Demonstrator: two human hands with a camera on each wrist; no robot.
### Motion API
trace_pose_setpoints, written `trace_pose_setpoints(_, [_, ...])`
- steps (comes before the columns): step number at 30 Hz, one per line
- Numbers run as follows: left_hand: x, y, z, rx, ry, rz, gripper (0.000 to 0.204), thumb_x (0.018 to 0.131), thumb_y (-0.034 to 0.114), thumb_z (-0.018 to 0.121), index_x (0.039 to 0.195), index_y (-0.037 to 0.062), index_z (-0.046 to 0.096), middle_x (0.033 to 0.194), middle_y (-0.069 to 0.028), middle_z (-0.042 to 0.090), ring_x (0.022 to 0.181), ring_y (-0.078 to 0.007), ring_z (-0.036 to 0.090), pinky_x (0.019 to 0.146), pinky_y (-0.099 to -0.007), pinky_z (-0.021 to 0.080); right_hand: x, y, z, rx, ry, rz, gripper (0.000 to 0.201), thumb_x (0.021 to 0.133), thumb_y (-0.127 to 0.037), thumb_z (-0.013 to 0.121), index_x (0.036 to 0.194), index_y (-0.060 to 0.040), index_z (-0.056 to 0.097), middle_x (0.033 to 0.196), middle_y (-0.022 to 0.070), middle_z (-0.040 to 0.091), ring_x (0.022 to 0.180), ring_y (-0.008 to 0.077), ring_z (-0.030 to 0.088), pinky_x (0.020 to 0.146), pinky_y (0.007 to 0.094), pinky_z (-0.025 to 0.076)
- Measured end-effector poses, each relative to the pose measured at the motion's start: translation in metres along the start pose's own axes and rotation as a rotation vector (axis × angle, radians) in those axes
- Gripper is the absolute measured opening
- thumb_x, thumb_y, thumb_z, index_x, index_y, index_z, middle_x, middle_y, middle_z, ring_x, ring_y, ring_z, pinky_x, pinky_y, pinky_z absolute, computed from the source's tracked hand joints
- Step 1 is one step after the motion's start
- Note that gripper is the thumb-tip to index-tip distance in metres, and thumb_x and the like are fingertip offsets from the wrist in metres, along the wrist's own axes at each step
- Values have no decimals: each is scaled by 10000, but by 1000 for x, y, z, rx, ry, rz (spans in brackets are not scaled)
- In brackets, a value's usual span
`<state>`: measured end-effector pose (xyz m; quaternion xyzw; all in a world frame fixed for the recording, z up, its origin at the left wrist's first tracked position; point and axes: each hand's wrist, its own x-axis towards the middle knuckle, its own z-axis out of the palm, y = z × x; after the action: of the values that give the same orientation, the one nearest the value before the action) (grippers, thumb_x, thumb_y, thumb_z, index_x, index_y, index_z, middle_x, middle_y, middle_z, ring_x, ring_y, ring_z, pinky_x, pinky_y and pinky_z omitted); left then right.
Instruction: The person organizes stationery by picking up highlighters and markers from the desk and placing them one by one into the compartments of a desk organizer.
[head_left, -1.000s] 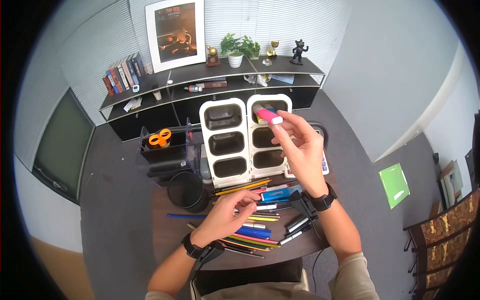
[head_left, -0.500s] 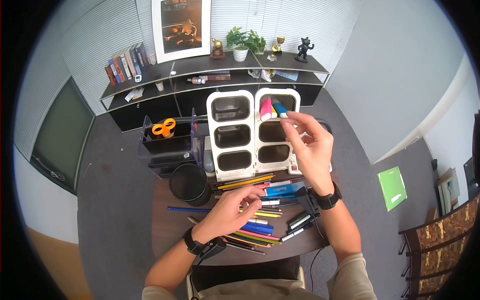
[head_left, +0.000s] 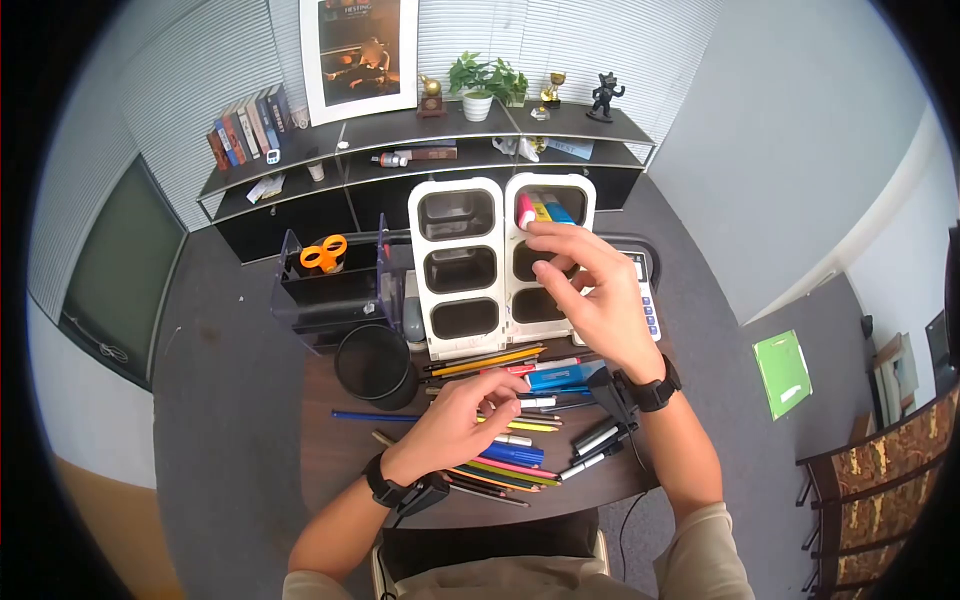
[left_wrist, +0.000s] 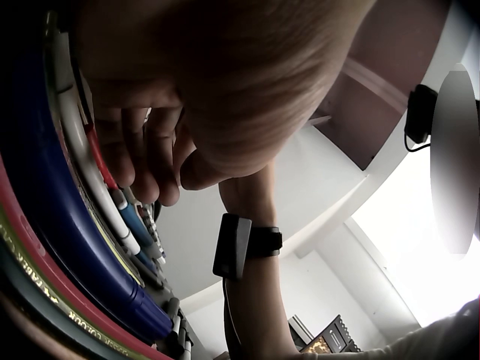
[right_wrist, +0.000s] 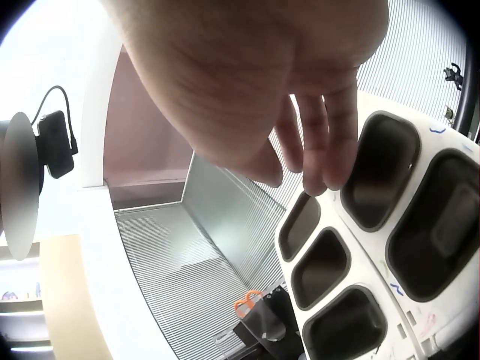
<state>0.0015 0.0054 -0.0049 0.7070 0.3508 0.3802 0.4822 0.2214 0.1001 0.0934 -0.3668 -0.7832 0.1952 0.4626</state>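
My right hand [head_left: 605,300] hovers in front of the right column of a white organizer [head_left: 503,270] with dark compartments. Its fingers bend loosely with nothing between them, and the fingertips overlap the lower edge of the top right compartment in the head view. Inside that compartment stand a pink highlighter [head_left: 525,210], a yellow one [head_left: 541,209] and a blue one [head_left: 560,212]. Over the pens and pencils on the table, my left hand [head_left: 450,425] hangs with relaxed fingers, holding nothing. A thick blue marker [head_left: 515,454] and a blue box [head_left: 562,376] lie close to it.
A black pen cup [head_left: 375,368] stands left of the pens. Behind it, a clear-sided holder [head_left: 330,305] contains orange-handled scissors [head_left: 324,254]. Right of the organizer is a calculator [head_left: 645,300]. Black-and-white markers [head_left: 590,455] lie near the table's right front.
My right hand has let go of the pink highlighter, which now sits in the top right compartment, and has shifted left and lower. My left hand has hardly moved.
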Motion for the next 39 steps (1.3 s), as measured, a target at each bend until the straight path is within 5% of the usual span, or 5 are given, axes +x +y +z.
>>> trace_pose_setpoints(10, [1,-1,-2,14,83,48,244,1072,53,714,1302,-27,710,1220,-122,790,1042,-197,779,899,-345,621,-48,8,-22,-40,-246,133,278,1002,-52,778,1280,-42,787,1303,127,800,869,216,802,694,315,611])
trace_pose_setpoints(18, [1,-2,-1,57,157,54,320,1007,-22,728,1325,-10,697,1199,-125,765,1092,-233,771,954,-358,609,-108,14,-29,-540,-473,19,381,888,-98,855,1258,-66,772,1155,119,750,1130,337,730,1001,460,594])
trace_pose_setpoints(28, [3,-1,0,29,161,60,326,1042,70,782,1343,-2,676,1242,-124,770,1127,-230,775,988,-369,607,-98,-6,-36,-276,-503,198,447,877,-1,819,1320,-38,773,1146,148,787,1056,365,777,974,421,640])
trace_pose_setpoints(33, [1,2,0,46,88,151,577,1062,230,825,1512,-6,554,1370,-198,718,1252,-297,744,1049,-410,598,-113,2,-15,385,-226,307,577,994,55,798,1540,-11,623,1274,121,806,1166,185,787,1003,364,660])
trace_pose_setpoints(39, [0,1,-3,-83,6,45,508,1085,155,783,1524,-8,587,1319,-153,760,1084,-211,772,939,-350,621,-102,-11,-2,193,-122,121,604,971,40,825,1541,-6,631,1271,131,803,1109,164,764,961,345,629])
